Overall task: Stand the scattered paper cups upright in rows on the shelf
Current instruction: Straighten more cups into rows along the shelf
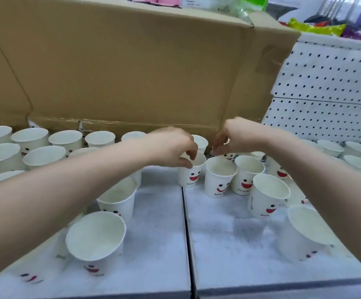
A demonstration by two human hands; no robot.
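Note:
White paper cups with red smiley faces stand on a white shelf (158, 216). My left hand (171, 145) pinches the rim of an upright cup (188, 175) near the shelf's middle. My right hand (237, 134) is just to its right, and its curled fingertips meet at the far rim of a neighbouring upright cup (218, 180). Another cup (245, 178) stands beside that one. Closer to me, a cup at the front left (95, 236) and two on the right (268, 197) (304, 231) look tilted. Rows of upright cups (30, 139) fill the back left.
A large cardboard box (132, 72) stands along the back of the shelf behind the cups. A white pegboard panel (326, 93) rises at the right, with more cups (330, 147) below it. A seam (186, 223) splits the shelf surface down the middle.

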